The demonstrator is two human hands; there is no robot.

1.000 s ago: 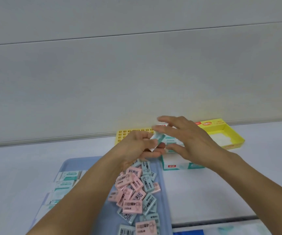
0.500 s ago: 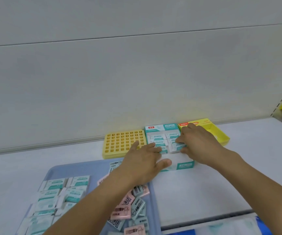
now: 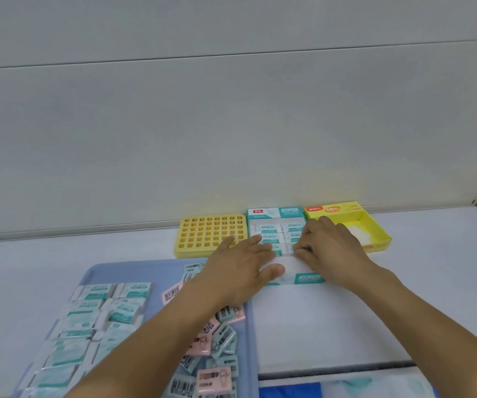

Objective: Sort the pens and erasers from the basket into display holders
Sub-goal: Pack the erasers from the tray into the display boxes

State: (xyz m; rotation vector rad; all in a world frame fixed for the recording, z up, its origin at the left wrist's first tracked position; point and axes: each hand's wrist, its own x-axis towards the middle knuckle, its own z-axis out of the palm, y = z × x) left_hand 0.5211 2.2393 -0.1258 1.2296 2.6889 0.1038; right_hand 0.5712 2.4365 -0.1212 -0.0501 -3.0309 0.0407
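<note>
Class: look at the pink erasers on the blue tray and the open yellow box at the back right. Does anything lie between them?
Yes. Both hands, left hand and right hand, and the teal display box lie between the pink erasers and the yellow box.

Yellow grid holder (image 3: 211, 234), centre; teal-white box (image 3: 274, 214); yellow box (image 3: 375, 225), right. Blue tray (image 3: 133, 268), lower left: pink and pale-teal barcoded erasers (image 3: 217, 340); white-teal packets (image 3: 87, 326).
</note>
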